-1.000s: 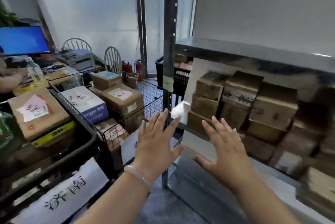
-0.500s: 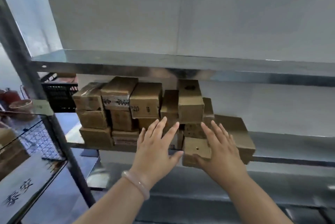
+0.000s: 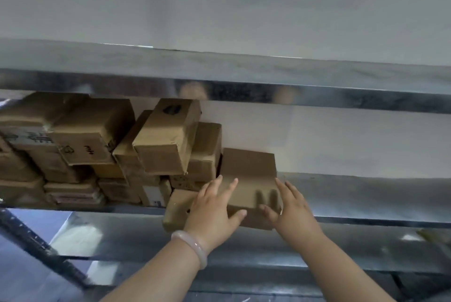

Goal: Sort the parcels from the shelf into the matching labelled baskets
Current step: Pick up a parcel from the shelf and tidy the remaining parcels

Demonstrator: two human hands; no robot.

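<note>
A plain brown cardboard parcel (image 3: 249, 179) lies at the right end of the stack on the metal shelf (image 3: 366, 204), jutting over the front edge. My left hand (image 3: 212, 211), with a pale bangle at the wrist, lies with spread fingers against the parcel's left side and over a smaller parcel (image 3: 177, 209) beside it. At the parcel's right front corner is my right hand (image 3: 292, 209), fingers straight, thumb touching the front face. Several more parcels (image 3: 168, 138) are piled to the left. No baskets are in view.
An upper shelf board (image 3: 244, 82) runs across just above the pile. A lower shelf board (image 3: 146, 235) sits beneath. The shelf's dark upright post (image 3: 36, 248) slants across the lower left. To the right of the parcels the shelf surface is bare.
My view swung from the baskets to the shelf and closed in. Both hands moved forward and right, from hovering in front of the pile to touching the rightmost parcel.
</note>
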